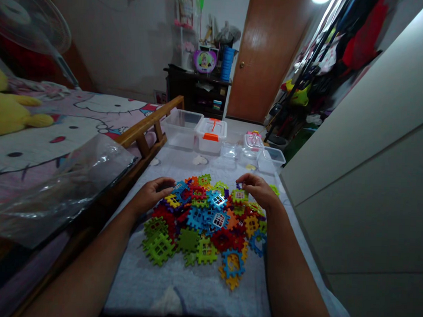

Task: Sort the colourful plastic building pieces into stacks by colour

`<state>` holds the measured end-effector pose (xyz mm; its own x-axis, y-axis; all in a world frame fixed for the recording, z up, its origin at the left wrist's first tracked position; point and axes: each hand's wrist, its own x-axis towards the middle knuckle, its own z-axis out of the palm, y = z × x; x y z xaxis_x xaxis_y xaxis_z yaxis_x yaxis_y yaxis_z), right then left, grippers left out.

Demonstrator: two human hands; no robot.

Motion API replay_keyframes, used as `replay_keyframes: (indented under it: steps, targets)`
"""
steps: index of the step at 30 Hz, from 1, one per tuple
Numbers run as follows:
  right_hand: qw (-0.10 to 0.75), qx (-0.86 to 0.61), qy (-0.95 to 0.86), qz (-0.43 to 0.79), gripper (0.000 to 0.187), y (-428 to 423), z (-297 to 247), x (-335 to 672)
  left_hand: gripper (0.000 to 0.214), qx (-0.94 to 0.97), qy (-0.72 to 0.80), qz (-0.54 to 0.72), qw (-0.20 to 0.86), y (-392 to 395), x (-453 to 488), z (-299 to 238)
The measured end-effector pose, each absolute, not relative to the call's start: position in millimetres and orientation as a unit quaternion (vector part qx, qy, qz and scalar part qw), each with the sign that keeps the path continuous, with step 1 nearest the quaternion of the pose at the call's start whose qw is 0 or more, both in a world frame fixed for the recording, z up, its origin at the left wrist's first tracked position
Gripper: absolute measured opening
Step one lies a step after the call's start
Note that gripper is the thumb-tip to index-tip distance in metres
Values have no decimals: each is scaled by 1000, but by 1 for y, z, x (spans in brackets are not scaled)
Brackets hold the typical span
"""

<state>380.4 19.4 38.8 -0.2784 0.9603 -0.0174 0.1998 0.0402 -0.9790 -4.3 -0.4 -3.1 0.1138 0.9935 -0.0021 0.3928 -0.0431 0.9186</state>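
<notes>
A heap of colourful plastic interlocking blocks, notched square tiles, lies on the cloth between my forearms. My left hand (153, 193) is at the heap's upper left edge, thumb and fingers apart, close to a blue tile (179, 188); whether it touches is unclear. At the upper right, my right hand (257, 187) pinches a small purple block (239, 185), mostly hidden by the fingers, just above a lime tile with a white window (239, 195). Blue tiles with white windows (218, 220) sit mid-heap. Green tiles (159, 249) and a blue frame tile (233, 262) lie nearest me.
Beyond the heap stand a clear open bin (181, 129), a clear box with orange latches (211, 136) and smaller clear containers (271, 159). A wooden bed rail (150, 123) and plastic bag (62, 194) border the left. A pale cabinet (365, 174) rises on the right.
</notes>
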Motion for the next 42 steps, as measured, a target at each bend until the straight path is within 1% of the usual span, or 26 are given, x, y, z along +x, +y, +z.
replay_keyframes:
  steps: [2, 4, 7, 12, 15, 18, 21, 23, 24, 27, 30, 36, 42]
  targets:
    - [303, -458, -666, 505, 25, 18, 44, 384, 56, 623, 556, 364, 413, -1, -3, -1]
    - [244, -483, -721, 434, 23, 16, 49, 382, 55, 623, 555, 365, 414, -2, -2, 0]
    - [194, -523, -776, 294, 17, 13, 54, 368, 57, 618, 556, 367, 417, -3, -2, 1]
    - [98, -553, -799, 213, 20, 9, 54, 356, 58, 618, 550, 373, 421, -1, -3, -1]
    - [75, -553, -815, 157, 23, 8, 52, 359, 56, 618, 548, 371, 424, -1, -4, -3]
    - [109, -531, -829, 138, 26, 8, 52, 356, 54, 620, 546, 371, 423, -1, -4, -2]
    - [160, -483, -844, 169, 42, 7, 50, 344, 55, 620, 548, 370, 423, -2, -3, 0]
    - [165, -454, -852, 203, 51, 7, 47, 335, 56, 617, 551, 371, 423, -3, -3, 0]
    - [159, -442, -855, 219, 52, 8, 46, 332, 57, 616, 552, 370, 424, -3, -3, 0]
    - [143, -409, -867, 248, 42, 9, 43, 329, 58, 614, 550, 372, 427, -2, -2, -1]
    - [156, -390, -871, 253, 36, 10, 42, 330, 57, 617, 548, 374, 424, -2, -2, -1]
    - [239, -438, -830, 249, 21, 12, 44, 339, 59, 615, 555, 375, 416, -3, -1, 1]
    - [330, -534, -732, 265, 23, 9, 55, 362, 59, 613, 553, 375, 421, -3, -1, 2]
